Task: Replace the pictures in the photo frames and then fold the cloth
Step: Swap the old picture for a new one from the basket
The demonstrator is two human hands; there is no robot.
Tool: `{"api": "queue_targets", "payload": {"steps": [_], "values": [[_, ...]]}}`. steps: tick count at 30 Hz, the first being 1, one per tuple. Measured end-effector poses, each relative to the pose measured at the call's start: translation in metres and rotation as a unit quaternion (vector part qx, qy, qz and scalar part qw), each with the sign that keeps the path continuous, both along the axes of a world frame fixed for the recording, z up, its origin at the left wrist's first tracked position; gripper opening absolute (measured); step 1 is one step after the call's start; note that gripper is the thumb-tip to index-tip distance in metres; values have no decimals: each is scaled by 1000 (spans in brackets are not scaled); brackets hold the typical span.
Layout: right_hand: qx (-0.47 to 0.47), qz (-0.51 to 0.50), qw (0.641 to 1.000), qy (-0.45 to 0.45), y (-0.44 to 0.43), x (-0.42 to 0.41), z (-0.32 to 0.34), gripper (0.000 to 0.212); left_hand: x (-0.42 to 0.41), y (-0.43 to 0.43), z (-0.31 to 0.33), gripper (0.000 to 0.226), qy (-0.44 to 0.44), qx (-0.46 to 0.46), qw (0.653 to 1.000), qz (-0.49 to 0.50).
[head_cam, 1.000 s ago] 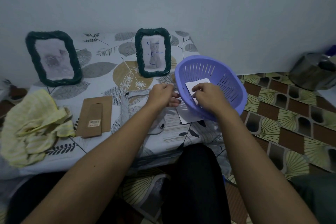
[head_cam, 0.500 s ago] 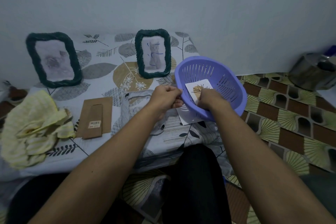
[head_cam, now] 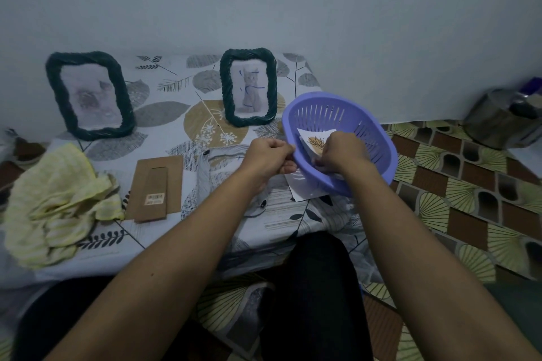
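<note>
Two dark green woven photo frames stand against the wall: a large one (head_cam: 89,95) at the left and a smaller one (head_cam: 248,86) with a cat picture in the middle. A purple slotted basket (head_cam: 372,138) is tilted toward me at the table's right edge. My left hand (head_cam: 268,157) grips the basket's near rim. My right hand (head_cam: 340,152) is inside the basket and pinches a white picture with a brown leaf print (head_cam: 315,141). A crumpled yellow cloth (head_cam: 55,205) lies at the left.
A brown cardboard frame backing (head_cam: 155,187) with a barcode label lies flat beside the cloth. A white sheet (head_cam: 303,192) lies under the basket. The table has a leaf-print cover (head_cam: 176,114). A metal pot (head_cam: 504,119) sits on the patterned floor at the right.
My right hand has turned the white paper in the basket, so its leaf print now shows, and has lifted it slightly. My left hand keeps its grip on the rim.
</note>
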State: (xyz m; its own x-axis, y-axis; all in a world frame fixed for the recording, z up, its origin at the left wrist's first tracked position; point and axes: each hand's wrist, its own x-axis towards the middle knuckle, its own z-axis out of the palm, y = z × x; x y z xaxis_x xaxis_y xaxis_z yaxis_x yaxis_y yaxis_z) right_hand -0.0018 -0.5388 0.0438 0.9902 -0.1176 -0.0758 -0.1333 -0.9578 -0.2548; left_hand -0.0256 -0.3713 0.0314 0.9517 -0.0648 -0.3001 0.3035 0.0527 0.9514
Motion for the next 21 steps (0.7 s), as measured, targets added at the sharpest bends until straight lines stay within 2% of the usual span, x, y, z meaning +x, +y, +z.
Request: {"api": "queue_targets", "payload": {"steps": [7, 12, 17, 19, 21], "values": [[-11, 20, 987, -158, 31, -25, 32, 12, -5, 20, 8, 8, -38, 20, 999, 22], [17, 63, 972, -226, 67, -51, 48, 9, -14, 57, 8, 7, -56, 29, 997, 45], [45, 130, 939, -315, 102, -66, 30, 8, -31, 95, -5, 18, -56, 88, 995, 5], [74, 149, 925, -340, 114, -71, 21, 13, -36, 107, -13, 26, -41, 82, 996, 8], [146, 152, 925, -317, 125, -73, 12, 14, -42, 116, -20, 33, -18, 46, 998, 39]]}}
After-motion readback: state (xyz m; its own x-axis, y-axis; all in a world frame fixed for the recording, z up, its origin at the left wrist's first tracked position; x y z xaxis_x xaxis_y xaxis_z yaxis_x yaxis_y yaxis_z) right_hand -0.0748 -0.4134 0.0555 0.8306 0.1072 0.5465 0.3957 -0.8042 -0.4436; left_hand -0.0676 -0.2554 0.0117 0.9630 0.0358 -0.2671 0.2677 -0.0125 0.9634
